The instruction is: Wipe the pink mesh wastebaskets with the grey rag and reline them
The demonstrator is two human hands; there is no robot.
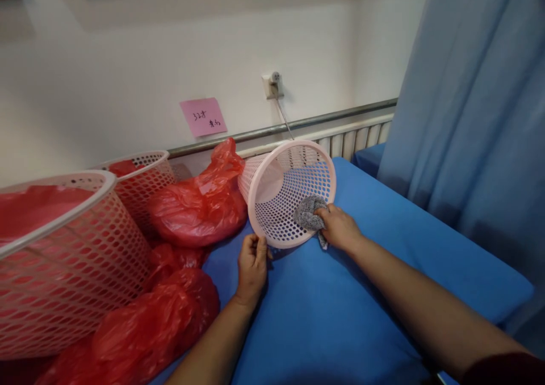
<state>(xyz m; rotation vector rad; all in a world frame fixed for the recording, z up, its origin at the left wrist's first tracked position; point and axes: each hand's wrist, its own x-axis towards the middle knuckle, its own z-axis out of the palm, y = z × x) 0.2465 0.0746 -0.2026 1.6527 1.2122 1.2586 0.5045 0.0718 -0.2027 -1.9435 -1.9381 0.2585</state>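
Note:
A pale pink perforated plastic basket (254, 206) lies on its side on a blue-covered bed (306, 317), its mouth turned toward me. My left hand (253, 263) pinches the lower left of its rim. In my right hand (338, 226) is a bunched grey cloth (309, 213), pressed at the inside of the basket near the lower right rim. Part of the cloth hangs over the rim's outer side. The fingers of the right hand are partly hidden behind the cloth.
Left of the basket lie a tied red plastic bag (200, 203) and more red bags (157, 322). Two upright baskets, a large near one (76, 277) and a farther one (164, 175), hold red plastic. Behind are a radiator (361, 138) and a plugged socket (272, 86); a blue curtain (464, 107) hangs right.

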